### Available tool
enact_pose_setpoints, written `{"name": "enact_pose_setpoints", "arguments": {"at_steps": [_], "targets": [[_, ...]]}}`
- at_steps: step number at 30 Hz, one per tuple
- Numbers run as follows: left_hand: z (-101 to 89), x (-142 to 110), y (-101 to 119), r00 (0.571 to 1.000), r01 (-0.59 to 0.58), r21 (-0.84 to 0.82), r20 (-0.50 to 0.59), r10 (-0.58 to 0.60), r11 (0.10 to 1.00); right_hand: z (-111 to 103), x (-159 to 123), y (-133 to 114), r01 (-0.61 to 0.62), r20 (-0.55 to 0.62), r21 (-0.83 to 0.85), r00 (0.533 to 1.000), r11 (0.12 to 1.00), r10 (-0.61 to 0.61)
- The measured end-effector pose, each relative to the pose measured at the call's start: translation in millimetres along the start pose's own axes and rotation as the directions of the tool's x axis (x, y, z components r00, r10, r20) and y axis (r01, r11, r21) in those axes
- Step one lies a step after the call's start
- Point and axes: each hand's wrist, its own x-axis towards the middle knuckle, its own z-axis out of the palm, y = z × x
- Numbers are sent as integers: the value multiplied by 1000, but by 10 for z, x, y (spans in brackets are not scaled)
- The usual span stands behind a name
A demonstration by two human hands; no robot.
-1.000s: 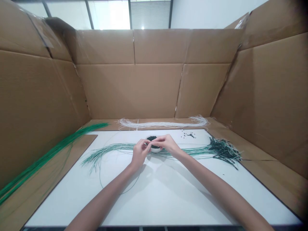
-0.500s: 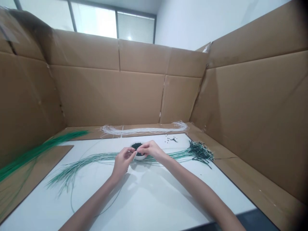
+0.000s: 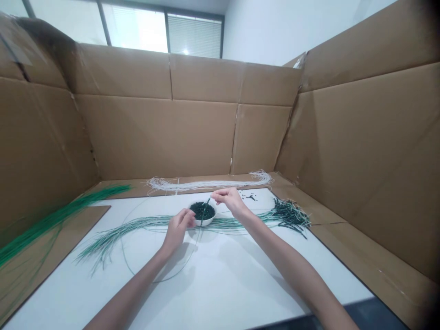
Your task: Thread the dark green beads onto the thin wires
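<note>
Single head-worn view, facing forward and down over white board (image 3: pixel 220 284).

Brown cardboard panels (image 3: pixel 158 137) rise behind the white table (image 3: pixel 213 284), beneath bright windows (image 3: pixel 137 27) at upper left.

L hand (image 3: pixel 179 223) curled; R hand (image 3: pixel 229 200) higher, fingers (image 3: pixel 216 197) pinched.
</note>
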Motion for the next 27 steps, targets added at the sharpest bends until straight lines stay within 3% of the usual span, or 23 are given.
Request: {"name": "enact_pose_setpoints", "arguments": {"at_steps": [5,12,15,21,27], "targets": [[64,-48,16,997,42,-16,68,-41,999,1,-11,-23,26,-93,70,995,997,-20],[109,-24,-23,946,245,-202,263,-188,948,-57,40,51,-17,-179,238,982,971,61],[105,-20,1,943,285,-282,252,-217,916,-72,45,71,-49,-150,225,985,973,84],[84,8,-2,947,321,-357,151,-285,877,-42,25,59,-116,39,212,993,970,110],[20,69,-41,985,171,-128,56,-165,977,-45,24,74,-82,139,244,989,966,49]]}}
